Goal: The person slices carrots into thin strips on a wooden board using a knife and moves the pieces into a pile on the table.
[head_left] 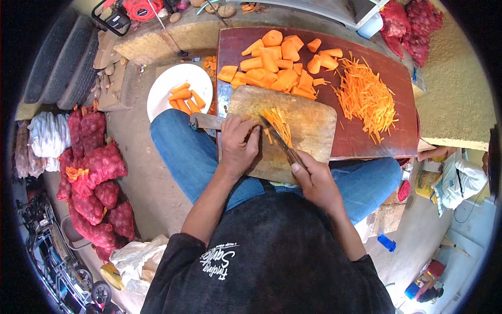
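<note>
My right hand point(316, 180) grips a knife point(277, 137) by its handle, the blade angled up and left over a worn wooden cutting board point(314, 123). Along the blade lie thin carrot sticks point(281, 119). At the board's left side, my left hand point(239, 141) has its fingers bent and pressed together close to the blade's tip; whatever they hold is hidden. A flat handle-like piece point(209, 121) sticks out left of that hand. Beyond the board are peeled carrot chunks point(269, 60), with a heap of cut carrot strips point(367, 102) to the right.
The board rests on a red-brown table point(324, 102) and reaches over my lap. A white plate point(157, 89) with several carrot pieces stands to the left. Red mesh sacks point(99, 172) and tyres point(52, 57) line the left side. A blue object point(387, 243) lies on the floor at right.
</note>
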Action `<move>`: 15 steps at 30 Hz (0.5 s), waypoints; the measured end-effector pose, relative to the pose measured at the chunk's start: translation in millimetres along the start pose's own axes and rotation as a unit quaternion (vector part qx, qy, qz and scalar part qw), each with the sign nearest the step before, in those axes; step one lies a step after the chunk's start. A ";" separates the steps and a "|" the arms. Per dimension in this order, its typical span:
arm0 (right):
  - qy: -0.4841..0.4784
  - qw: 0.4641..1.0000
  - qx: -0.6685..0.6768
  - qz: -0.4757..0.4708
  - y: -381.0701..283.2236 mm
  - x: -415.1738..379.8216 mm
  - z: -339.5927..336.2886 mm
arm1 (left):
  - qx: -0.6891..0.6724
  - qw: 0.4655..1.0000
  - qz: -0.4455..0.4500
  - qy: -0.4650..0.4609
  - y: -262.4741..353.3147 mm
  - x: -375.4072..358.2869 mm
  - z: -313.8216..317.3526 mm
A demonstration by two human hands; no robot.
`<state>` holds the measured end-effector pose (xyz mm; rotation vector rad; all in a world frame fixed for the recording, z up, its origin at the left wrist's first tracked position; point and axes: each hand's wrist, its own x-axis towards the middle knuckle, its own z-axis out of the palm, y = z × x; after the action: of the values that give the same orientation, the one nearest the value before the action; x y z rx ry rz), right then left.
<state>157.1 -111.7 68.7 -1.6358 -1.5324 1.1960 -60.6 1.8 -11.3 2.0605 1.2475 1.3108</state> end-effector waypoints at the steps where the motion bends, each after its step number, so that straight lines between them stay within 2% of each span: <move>1: 0.008 1.000 -0.016 -0.020 3.2 0.8 2.8 | 0.010 1.000 0.005 -0.001 0.1 1.0 -0.7; 2: 0.017 0.999 -0.032 -0.039 4.9 0.3 4.5 | 0.003 1.000 -0.008 0.003 0.6 0.9 -0.6; 5: -0.006 1.000 -0.025 -0.009 -6.9 0.5 -1.5 | -0.012 0.999 -0.035 0.020 0.3 1.7 -0.4; 8: 0.031 0.999 0.013 -0.011 -10.3 -5.1 -3.3 | -0.009 0.997 -0.061 0.049 -6.8 0.6 -5.5; 15: -0.093 0.989 0.095 0.059 -12.4 1.3 10.9 | -0.060 0.980 -0.159 0.106 -6.7 11.2 -15.6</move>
<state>141.8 -110.1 74.8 -1.5413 -1.3957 1.5467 -75.4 12.9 -2.8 1.5905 1.4772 1.4379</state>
